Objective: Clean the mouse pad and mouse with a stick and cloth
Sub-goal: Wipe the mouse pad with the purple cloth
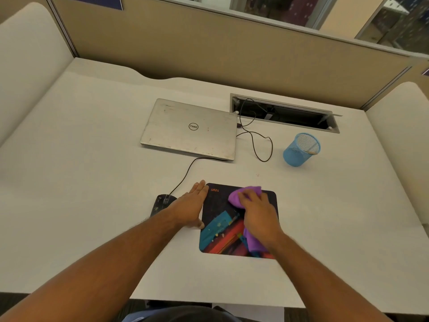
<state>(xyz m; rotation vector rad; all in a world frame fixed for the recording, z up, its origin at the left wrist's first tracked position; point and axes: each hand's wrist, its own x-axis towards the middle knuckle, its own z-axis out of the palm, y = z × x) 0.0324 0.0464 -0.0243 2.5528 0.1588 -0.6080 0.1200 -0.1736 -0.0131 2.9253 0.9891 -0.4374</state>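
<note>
The mouse pad [222,219] is being wiped, so the cloth step looks to be in hand. A purple cloth [243,194] is being gripped and pressed onto it by the right hand [257,212]. Its edge is being steadied by the flat, open left hand [192,205]. The mouse [161,202], just left of that hand, is probably due next, calling for the cloth to be carried across.
</note>
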